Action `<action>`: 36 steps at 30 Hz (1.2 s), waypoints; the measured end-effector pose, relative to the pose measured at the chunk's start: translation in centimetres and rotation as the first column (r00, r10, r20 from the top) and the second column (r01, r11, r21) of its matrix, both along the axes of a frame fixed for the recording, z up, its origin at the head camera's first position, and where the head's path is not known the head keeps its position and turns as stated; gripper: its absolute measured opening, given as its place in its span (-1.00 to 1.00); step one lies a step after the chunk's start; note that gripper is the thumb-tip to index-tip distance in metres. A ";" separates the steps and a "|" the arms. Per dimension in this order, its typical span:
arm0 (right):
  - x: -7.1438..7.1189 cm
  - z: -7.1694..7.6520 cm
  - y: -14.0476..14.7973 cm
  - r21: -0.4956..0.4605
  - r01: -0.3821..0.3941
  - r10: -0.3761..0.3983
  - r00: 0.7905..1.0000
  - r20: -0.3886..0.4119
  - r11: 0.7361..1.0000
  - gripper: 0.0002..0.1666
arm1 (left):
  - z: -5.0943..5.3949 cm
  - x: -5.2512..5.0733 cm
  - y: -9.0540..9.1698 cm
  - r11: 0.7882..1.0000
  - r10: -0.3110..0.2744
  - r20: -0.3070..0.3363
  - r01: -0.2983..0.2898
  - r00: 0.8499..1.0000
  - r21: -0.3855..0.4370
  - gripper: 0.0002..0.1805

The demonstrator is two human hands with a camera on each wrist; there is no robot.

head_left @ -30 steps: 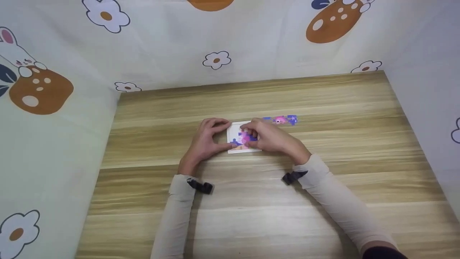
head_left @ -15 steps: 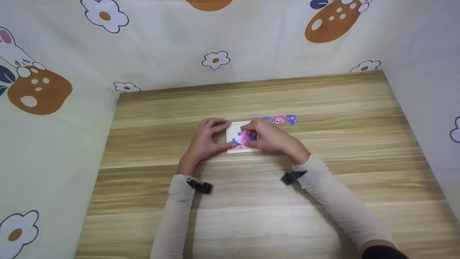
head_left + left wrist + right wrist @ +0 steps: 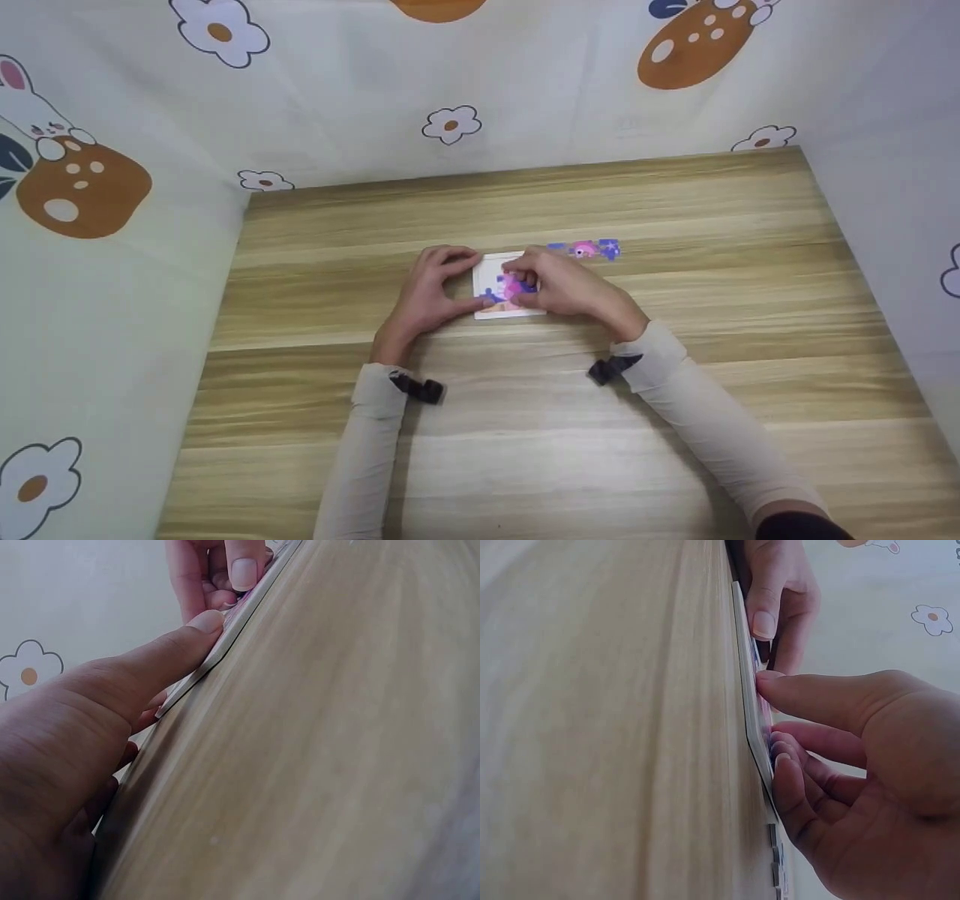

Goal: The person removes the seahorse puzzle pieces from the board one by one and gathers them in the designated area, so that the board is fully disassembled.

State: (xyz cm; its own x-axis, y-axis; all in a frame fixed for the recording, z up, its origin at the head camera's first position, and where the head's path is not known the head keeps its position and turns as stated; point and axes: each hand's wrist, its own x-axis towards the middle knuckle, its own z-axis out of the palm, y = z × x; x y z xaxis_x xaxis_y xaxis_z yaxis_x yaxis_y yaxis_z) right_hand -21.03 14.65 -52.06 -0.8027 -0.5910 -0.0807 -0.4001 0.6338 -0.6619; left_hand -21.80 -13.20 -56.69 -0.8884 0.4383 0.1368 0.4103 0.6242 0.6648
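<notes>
Mid-frame: right hand (image 3: 564, 282) curled over half-hidden pink puzzle pieces (image 3: 511, 286) on white board (image 3: 488, 269), cannot tell if pinching; left hand (image 3: 429, 294) spread, thumb on board; poses unchanged.

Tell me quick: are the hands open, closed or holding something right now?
Left hand: open, resting on the puzzle tray.
Right hand: fingers curled at the puzzle pieces; whether it pinches one cannot be told.
</notes>
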 end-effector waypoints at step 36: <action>-0.4 -0.3 0.2 -0.126 0.011 -0.004 0.998 0.055 0.992 -0.42 | -0.1 -0.1 0.1 1.000 -0.006 -0.023 0.006 1.000 0.013 -0.11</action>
